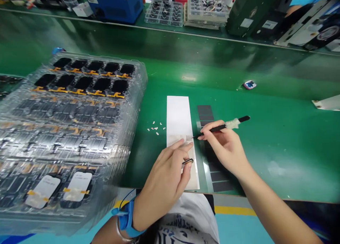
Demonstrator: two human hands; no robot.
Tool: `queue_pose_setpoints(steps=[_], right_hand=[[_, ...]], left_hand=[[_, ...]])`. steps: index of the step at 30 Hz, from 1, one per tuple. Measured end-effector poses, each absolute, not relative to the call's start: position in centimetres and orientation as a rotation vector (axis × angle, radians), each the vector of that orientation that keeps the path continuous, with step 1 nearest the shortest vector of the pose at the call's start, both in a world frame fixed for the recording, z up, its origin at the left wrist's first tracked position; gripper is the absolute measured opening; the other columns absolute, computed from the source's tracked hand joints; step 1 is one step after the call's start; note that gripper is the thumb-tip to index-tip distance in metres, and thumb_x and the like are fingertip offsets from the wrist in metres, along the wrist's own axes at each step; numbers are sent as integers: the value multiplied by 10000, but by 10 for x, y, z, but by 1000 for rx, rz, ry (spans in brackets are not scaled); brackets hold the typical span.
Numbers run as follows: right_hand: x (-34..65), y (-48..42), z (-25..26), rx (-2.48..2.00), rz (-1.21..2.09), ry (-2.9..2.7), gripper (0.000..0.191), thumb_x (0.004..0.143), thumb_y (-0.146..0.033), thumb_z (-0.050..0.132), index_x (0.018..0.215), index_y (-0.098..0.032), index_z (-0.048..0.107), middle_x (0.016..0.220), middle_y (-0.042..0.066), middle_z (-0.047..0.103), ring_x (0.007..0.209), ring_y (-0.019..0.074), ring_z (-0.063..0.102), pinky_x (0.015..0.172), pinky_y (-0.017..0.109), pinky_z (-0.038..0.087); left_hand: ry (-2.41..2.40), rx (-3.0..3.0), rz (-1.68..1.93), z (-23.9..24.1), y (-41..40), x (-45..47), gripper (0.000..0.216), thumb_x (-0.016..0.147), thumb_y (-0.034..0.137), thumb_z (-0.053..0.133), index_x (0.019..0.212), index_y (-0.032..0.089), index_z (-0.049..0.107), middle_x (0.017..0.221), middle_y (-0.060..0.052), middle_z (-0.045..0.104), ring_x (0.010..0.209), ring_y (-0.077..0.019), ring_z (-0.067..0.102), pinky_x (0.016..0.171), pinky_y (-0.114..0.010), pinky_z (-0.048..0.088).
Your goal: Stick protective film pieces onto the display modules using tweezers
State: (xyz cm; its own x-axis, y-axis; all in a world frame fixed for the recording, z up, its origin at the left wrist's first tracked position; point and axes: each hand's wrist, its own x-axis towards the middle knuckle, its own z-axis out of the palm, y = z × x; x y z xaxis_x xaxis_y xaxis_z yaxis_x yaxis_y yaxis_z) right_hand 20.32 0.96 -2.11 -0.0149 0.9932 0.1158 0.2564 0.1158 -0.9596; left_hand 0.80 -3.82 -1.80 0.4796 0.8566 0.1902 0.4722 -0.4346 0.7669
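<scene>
My right hand [225, 148] pinches black tweezers [220, 127] wrapped in white tape near the top, their tip touching the white paper strip [177, 116] near its middle. My left hand [167, 180] has its fingers closed on a small dark flat part [188, 161], held edge-on over the lower strip. A blue wrist strap [127, 217] sits on the left wrist. Beside the strip lies a clear sheet with dark grey rectangular pads [205, 113], partly under my right hand.
A tall stack of clear plastic trays [66, 130] with black screen parts and orange flex cables fills the left. Small white scraps [155, 128] lie left of the strip. A small blue-white part [249, 84] lies far right; bins and trays line the back.
</scene>
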Motion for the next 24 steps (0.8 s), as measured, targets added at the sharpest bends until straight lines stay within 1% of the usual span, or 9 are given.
queue_pose_setpoints(steps=[1, 3, 7, 11, 14, 17, 20, 22, 24], right_hand=[[204, 10, -27, -1322, 993, -1401, 192, 889, -364, 651, 840, -179, 635, 908, 21, 595, 709, 135, 686, 650, 256, 567], [205, 11, -35, -1330, 993, -1314, 186, 841, -349, 708, 848, -180, 632, 904, 16, 598, 720, 144, 703, 653, 248, 579], [202, 13, -38, -1322, 1038, -1226, 209, 810, -355, 736, 824, -174, 633, 869, 14, 618, 704, 149, 713, 668, 259, 601], [198, 13, -35, -1312, 1103, -1095, 266, 770, -367, 773, 826, -177, 594, 799, 6, 658, 637, 142, 705, 641, 268, 603], [199, 15, -32, -1260, 1263, -964, 297, 753, -359, 789, 853, -179, 573, 729, 13, 701, 629, 147, 710, 622, 255, 591], [206, 17, -25, -1190, 1358, -790, 269, 740, -317, 798, 831, -175, 588, 749, 18, 721, 639, 121, 709, 640, 217, 582], [211, 13, -14, -1109, 1317, -727, 217, 740, -259, 795, 817, -188, 605, 760, -6, 721, 639, 97, 706, 665, 188, 582], [209, 4, -7, -1068, 1229, -770, 190, 761, -220, 779, 831, -199, 605, 773, -16, 721, 628, 93, 704, 670, 186, 590], [201, -10, -3, -1049, 1108, -841, 154, 804, -181, 741, 858, -208, 599, 791, -16, 715, 649, 104, 712, 672, 201, 606]], left_hand=[[1102, 2153, 724, -18, -35, 10, 96, 997, 137, 393, 1072, 186, 428, 1368, -106, 544, 1398, -244, 348, 1082, -441, 391], [1115, 2259, 651, -20, -30, 14, 87, 994, 127, 388, 1051, 172, 437, 1346, -125, 562, 1392, -269, 363, 1067, -456, 414], [1094, 2404, 583, -26, -25, 16, 89, 986, 110, 394, 1031, 157, 455, 1303, -122, 594, 1365, -294, 407, 1073, -469, 419], [1094, 2433, 594, -28, -25, 15, 107, 981, 97, 394, 1044, 154, 460, 1301, -113, 598, 1364, -285, 410, 1059, -455, 430], [1095, 2412, 606, -27, -24, 15, 119, 983, 94, 389, 1057, 158, 457, 1294, -114, 601, 1346, -279, 426, 1041, -460, 434], [1095, 2341, 626, -27, -23, 15, 109, 985, 100, 396, 1046, 170, 453, 1297, -106, 598, 1337, -274, 426, 1035, -462, 422], [1099, 2156, 690, -26, -26, 13, 75, 993, 138, 417, 1014, 194, 462, 1302, -80, 590, 1313, -253, 440, 1040, -444, 401], [1123, 1910, 799, -24, -29, 12, 55, 1007, 188, 432, 1023, 219, 474, 1234, -52, 618, 1204, -211, 526, 993, -393, 430], [1131, 1567, 903, -21, -32, 14, 45, 1024, 259, 436, 1061, 251, 460, 1089, -23, 664, 945, -149, 613, 834, -306, 486]])
